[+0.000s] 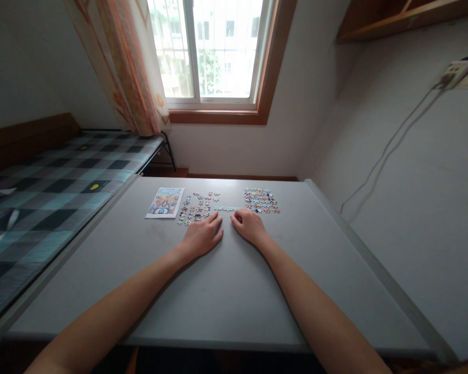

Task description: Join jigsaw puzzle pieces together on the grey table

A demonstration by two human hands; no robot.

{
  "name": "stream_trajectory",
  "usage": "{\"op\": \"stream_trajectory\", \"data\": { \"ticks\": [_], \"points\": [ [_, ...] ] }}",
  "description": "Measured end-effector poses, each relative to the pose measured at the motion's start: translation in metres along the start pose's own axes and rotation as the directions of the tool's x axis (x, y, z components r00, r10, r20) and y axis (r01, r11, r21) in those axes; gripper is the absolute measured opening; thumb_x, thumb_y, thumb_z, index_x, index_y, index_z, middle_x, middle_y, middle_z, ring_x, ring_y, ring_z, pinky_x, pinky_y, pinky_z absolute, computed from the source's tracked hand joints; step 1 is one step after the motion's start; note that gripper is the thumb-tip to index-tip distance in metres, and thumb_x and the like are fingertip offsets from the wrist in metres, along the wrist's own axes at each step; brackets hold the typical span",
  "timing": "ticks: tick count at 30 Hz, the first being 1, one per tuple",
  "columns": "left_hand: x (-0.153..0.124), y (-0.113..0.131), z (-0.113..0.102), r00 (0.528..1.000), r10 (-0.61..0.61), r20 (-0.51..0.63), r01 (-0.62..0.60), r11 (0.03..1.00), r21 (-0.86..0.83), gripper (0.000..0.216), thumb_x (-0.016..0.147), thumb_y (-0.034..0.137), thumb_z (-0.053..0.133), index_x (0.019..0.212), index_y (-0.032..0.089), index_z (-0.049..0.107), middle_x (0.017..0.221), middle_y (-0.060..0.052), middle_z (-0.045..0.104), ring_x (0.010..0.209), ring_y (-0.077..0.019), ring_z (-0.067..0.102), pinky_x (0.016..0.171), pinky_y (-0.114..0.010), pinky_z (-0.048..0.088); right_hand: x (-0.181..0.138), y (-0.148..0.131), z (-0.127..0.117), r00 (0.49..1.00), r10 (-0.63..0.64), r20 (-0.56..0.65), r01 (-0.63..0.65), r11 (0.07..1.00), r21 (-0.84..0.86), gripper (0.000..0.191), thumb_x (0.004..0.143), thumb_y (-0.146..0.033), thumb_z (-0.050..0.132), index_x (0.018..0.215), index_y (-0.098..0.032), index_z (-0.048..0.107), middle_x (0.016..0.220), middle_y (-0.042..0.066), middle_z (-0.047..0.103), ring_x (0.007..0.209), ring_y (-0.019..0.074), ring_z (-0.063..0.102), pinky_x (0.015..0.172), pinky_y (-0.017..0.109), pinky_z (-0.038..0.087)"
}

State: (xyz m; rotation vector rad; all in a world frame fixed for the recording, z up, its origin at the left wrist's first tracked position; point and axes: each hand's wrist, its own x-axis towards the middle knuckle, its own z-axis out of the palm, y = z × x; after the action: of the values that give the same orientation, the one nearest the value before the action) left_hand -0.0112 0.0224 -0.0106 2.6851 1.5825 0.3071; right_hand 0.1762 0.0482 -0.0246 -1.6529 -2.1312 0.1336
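My left hand (204,235) lies on the table with its fingers stretched and a little apart, just in front of the left group of loose jigsaw pieces (182,214). Its fingertips are near a short strip of jigsaw pieces (226,209) in light blue tones, set in a row. At the right end of that strip is my right hand (249,226), its fingers curled in and closed. Whatever it may hold is hidden. Beyond it to the right lies a second group of jigsaw pieces (262,200), spread in rough rows.
A printed picture sheet (165,203) lies left of the pieces on the grey table (234,306). A bed with a checked cover (81,171) stands along the left. The wall with a hanging cable (386,148) is at the right; a window (226,52) is ahead.
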Motion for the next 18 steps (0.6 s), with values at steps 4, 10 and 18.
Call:
{"op": "stream_trajectory", "data": {
  "ticks": [4, 10, 18],
  "points": [
    [0.0006, -0.0001, 0.0005, 1.000, -0.009, -0.002, 0.009, 1.000, -0.003, 0.042, 0.090, 0.042, 0.036, 0.127, 0.028, 0.049, 0.142, -0.004, 0.042, 0.094, -0.0225, 0.064, 0.081, -0.035, 0.049, -0.0002, -0.0001, 0.0004, 1.000, -0.002, -0.009, 0.002, 1.000, 0.001, 0.025, 0.087, -0.033, 0.046, 0.071, -0.020, 0.060, 0.075, 0.003, 0.064, 0.067, 0.0139, 0.053, 0.062, 0.024, 0.031],
    [0.0008, 0.0011, 0.0002, 1.000, -0.018, 0.013, 0.019, 1.000, -0.024, 0.041, 0.090, 0.042, 0.038, 0.127, 0.029, 0.049, 0.143, -0.005, 0.041, 0.094, -0.0221, 0.064, 0.081, -0.035, 0.049, 0.0002, -0.0009, -0.0014, 1.000, 0.003, 0.001, -0.003, 1.000, 0.004, 0.026, 0.087, -0.033, 0.046, 0.072, -0.020, 0.061, 0.075, 0.003, 0.064, 0.068, 0.0139, 0.053, 0.062, 0.024, 0.031],
    [0.0004, -0.0004, 0.0013, 1.000, 0.009, -0.009, -0.009, 1.000, 0.010, 0.041, 0.090, 0.042, 0.036, 0.127, 0.028, 0.048, 0.142, -0.004, 0.042, 0.091, -0.0224, 0.065, 0.078, -0.035, 0.050, -0.0014, -0.0008, 0.0002, 0.999, -0.007, -0.051, 0.009, 0.999, 0.053, 0.023, 0.089, -0.032, 0.045, 0.087, -0.020, 0.065, 0.093, 0.005, 0.062, 0.078, 0.0143, 0.058, 0.073, 0.024, 0.040]
  ]
}}
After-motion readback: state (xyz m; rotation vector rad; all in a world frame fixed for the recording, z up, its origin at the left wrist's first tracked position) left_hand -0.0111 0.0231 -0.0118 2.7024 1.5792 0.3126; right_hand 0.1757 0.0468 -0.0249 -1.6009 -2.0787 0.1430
